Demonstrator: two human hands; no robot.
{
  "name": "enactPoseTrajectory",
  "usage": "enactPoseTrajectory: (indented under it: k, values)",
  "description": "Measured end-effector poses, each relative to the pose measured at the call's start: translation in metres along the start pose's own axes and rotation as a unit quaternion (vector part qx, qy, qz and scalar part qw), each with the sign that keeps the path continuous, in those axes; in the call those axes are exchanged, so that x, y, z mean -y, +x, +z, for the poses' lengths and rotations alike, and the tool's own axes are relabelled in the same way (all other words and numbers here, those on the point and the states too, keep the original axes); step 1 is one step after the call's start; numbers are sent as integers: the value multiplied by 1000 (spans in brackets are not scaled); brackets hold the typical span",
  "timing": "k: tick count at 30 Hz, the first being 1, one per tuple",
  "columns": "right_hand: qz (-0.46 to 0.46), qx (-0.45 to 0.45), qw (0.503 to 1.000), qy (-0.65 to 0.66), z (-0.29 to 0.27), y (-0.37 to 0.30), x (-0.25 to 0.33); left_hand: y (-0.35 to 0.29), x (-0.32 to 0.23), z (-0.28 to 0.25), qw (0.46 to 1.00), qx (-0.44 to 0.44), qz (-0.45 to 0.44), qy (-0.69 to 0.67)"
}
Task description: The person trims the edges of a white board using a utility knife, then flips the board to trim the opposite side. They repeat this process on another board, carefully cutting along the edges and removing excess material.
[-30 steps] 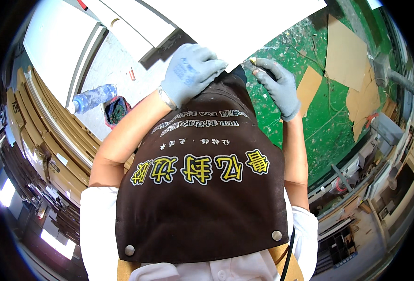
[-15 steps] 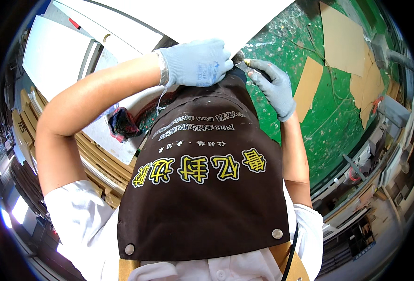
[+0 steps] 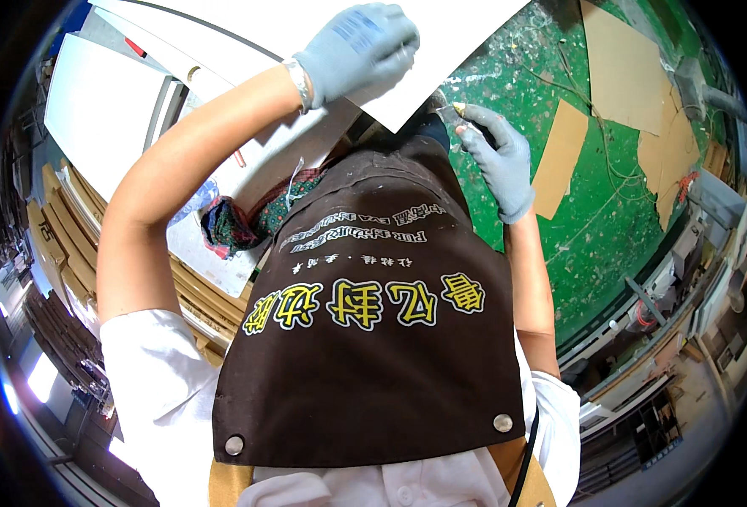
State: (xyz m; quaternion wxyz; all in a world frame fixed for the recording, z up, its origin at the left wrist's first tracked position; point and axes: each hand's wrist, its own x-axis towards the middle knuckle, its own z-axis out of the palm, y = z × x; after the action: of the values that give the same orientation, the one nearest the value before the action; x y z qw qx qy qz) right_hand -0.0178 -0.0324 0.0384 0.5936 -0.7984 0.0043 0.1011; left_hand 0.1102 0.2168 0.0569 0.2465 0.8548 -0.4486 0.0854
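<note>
White panel (image 3: 441,51) is the main thing here, a big flat sheet up at the top of the view, just above the brown apron (image 3: 373,321) the person is wearing. Its near edge comes down to a pointed corner right over the apron's top hem, and its long axis seems to run from upper left to upper right, though the top of the view cuts it off so the full length can't be told

The left hand (image 3: 361,46), in a pale blue glove, is lying on top of the panel with fingers curled down against the surface, pressing on it rather than wrapping anything. The right hand (image 3: 500,160), same kind of glove, sits just right of the panel's corner, closed around a small tool (image 3: 456,111) with a light-coloured tip that points up and left at the panel's edge. What sort of tool it is, too small to tell

Labels: the apron has a row of big yellow characters across its middle and smaller white lines of print above them, all upside down from this view. Two metal snaps near its lower edge

Left of the apron there's a bunched red and green cloth (image 3: 238,224) lying on another white board (image 3: 107,110). Right of the apron is a green floor (image 3: 610,220) speckled with paint, with flat brown cardboard pieces (image 3: 623,68) lying on it
</note>
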Motion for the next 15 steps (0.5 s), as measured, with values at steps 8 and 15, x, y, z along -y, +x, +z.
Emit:
enactPoseTrajectory:
  k: [8,15]
  values:
    - [-30,4,999,-23,14,-5,0,-25,-6,-20,994,63,55,-70]
    - [-117,52,986,-106,24,0,24,-62,-39,-15,913,-117,-312,-236]
